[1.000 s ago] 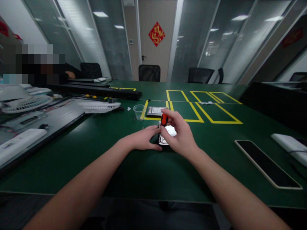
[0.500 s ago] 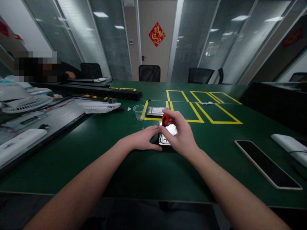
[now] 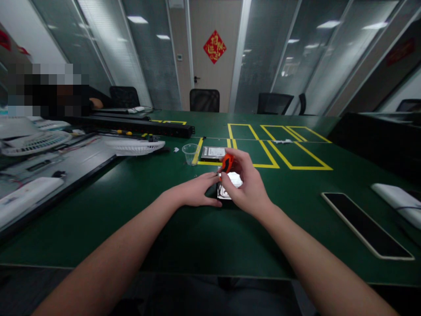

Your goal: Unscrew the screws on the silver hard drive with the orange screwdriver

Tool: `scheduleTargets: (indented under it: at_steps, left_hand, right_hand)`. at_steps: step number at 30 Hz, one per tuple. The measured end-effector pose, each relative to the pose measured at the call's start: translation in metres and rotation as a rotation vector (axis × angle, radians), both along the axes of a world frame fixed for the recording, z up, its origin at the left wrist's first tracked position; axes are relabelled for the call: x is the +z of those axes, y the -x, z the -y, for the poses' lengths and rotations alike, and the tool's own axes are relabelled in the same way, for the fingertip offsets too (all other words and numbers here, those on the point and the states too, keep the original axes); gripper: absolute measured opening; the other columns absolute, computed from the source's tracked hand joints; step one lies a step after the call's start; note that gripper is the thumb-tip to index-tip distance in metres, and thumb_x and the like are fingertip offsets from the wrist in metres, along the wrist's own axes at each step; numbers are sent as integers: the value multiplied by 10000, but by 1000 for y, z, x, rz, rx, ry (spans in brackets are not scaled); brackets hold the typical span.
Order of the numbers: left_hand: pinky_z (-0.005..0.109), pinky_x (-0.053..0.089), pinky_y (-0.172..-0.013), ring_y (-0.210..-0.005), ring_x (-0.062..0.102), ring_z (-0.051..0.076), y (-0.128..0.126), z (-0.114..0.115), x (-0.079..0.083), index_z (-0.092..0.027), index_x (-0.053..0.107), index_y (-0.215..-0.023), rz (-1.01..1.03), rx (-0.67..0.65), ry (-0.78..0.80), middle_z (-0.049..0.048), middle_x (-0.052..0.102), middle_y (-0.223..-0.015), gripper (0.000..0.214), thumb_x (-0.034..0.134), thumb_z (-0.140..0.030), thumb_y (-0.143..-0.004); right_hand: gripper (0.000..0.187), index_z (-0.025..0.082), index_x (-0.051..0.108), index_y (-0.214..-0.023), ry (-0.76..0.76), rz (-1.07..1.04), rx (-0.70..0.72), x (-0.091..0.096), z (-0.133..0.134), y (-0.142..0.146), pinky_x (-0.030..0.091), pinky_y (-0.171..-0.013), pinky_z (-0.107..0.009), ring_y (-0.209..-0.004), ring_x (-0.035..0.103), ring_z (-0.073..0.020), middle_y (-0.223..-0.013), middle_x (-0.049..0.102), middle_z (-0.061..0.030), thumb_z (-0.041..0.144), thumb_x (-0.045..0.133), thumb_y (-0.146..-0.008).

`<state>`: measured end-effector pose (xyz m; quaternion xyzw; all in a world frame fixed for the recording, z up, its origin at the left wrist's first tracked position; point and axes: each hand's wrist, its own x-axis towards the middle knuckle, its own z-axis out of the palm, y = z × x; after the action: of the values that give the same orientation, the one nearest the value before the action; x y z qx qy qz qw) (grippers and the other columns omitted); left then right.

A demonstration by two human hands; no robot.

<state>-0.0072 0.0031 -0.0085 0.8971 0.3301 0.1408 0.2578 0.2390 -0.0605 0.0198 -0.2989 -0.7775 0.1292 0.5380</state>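
Observation:
A hard drive (image 3: 226,189) with a shiny label lies flat on the green table (image 3: 138,210) in front of me. My left hand (image 3: 197,191) rests against its left edge, thumb and fingers apart and pressed to it. My right hand (image 3: 246,186) is closed on a small screwdriver with a red and black handle (image 3: 226,163), held upright over the drive's far left corner. A second hard drive (image 3: 213,152) lies beyond, beside yellow tape lines.
A clear plastic cup (image 3: 190,153) stands left of the far drive. Yellow tape boxes (image 3: 283,151) mark the table behind. A phone (image 3: 366,224) and a white device (image 3: 396,199) lie at right. White fan grilles (image 3: 135,146) and a black power strip (image 3: 138,125) sit at left, near another person.
My right hand has twisted the screwdriver a little, its red handle now tilting to the right. The left hand and the drive have stayed in place.

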Motion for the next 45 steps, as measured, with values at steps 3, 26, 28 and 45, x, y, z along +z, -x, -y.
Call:
scheduleTargets:
  at_steps: [3, 26, 28, 45]
  left_hand:
    - [693, 464, -1587, -1887, 588, 510, -1, 2, 2, -274, 679, -1867, 1, 5, 2, 205, 658, -1978, 1015, 1079, -637, -1008]
    - [701, 498, -1562, -1831, 639, 521, -3, 2, 4, -267, 744, -1763, 23, -5, 7, 199, 710, -1918, 921, 1081, -627, -985]
    - [699, 499, -1562, -1831, 641, 526, -4, 2, 4, -272, 738, -1771, 10, 0, 5, 196, 718, -1907, 931, 1084, -636, -987]
    - [677, 489, -1567, -1844, 631, 504, -1, 2, 3, -272, 747, -1759, 26, -4, 12, 190, 714, -1915, 910, 1082, -627, -992]
  right_hand:
    - [590, 347, 668, -1744, -53, 18, -26, 4, 0, -2, 793, -1132, -589, -1233, 875, -342, -1539, 838, -127, 263, 796, -1174]
    - [556, 350, 703, -1728, -97, 61, -7, 10, 2, -1, 781, -1079, -574, -1147, 839, -318, -1492, 870, -110, 227, 766, -1189]
    - [574, 356, 700, -1741, -73, 61, -16, 9, 2, -1, 784, -1103, -584, -1175, 847, -324, -1498, 868, -110, 222, 756, -1186]
    - [558, 362, 709, -1702, -90, 60, -35, 10, 2, -3, 770, -1032, -552, -1097, 820, -313, -1407, 863, -88, 247, 811, -1166]
